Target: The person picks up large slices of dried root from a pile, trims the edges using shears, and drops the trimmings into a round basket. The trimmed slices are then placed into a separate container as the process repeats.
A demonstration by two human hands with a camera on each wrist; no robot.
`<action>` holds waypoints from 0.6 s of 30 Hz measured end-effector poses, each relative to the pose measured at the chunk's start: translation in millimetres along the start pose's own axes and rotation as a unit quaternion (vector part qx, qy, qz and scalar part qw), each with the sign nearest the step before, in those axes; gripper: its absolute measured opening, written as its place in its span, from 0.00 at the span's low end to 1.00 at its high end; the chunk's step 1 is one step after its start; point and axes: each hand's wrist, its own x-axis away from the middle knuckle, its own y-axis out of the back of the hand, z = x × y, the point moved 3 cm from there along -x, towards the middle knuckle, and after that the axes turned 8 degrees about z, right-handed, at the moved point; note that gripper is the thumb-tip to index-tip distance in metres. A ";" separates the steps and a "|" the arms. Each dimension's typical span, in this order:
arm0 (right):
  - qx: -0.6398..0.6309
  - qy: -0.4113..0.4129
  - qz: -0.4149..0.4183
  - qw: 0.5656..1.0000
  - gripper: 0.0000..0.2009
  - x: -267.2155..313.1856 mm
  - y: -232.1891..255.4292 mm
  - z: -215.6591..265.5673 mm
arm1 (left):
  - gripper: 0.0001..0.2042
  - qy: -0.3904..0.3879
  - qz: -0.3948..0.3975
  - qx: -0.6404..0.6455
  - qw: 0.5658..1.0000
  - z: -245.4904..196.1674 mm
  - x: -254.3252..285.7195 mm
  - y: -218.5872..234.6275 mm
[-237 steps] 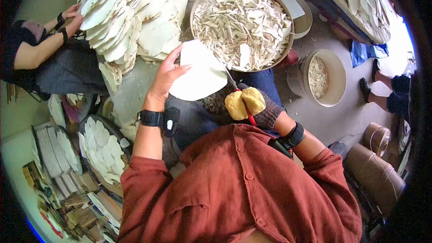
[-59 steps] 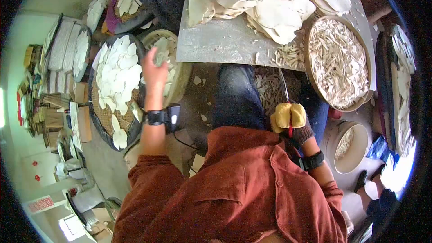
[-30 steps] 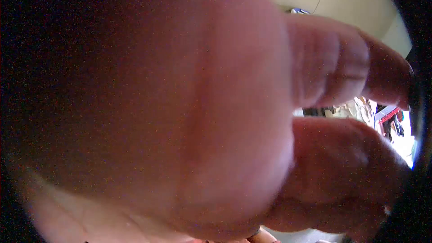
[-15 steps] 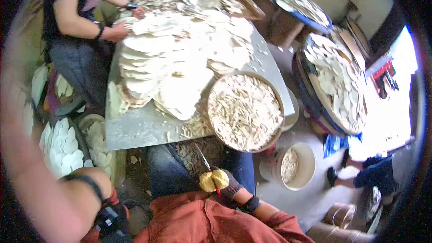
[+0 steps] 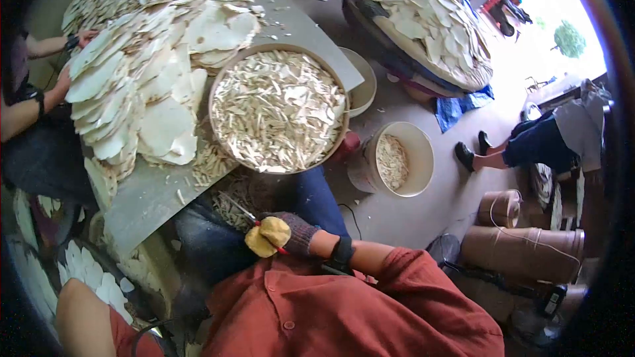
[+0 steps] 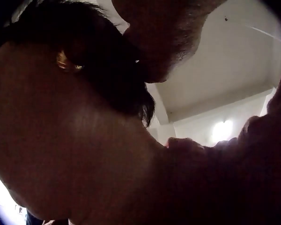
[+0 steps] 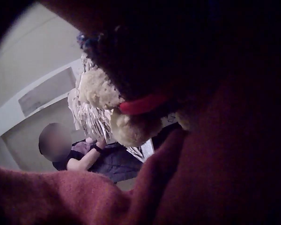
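Scissors (image 5: 246,213) held in gloved right hand (image 5: 286,234), resting on lap

Ahead of right hand (image 5: 281,235): basket of strips (image 5: 278,109) blocks the desk (image 5: 142,195) edge.
Left: stacked white slices (image 5: 132,86) crowd the desk.
Free: bare desk corner; floor beside bucket (image 5: 397,158).

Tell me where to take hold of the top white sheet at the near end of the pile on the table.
Pinch the sheet by its near edge, coming from the seated person's side. That rounded edge lies free over the bare table, while its far part sits tucked under the overlapping pile. The tray of cut strips crowds its right.
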 end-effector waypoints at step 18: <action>-0.960 -0.093 0.175 0.195 0.05 39.8 73.5 99.0 | 0.07 0.093 -0.218 0.323 0.916 56.2 -108.1 -78.1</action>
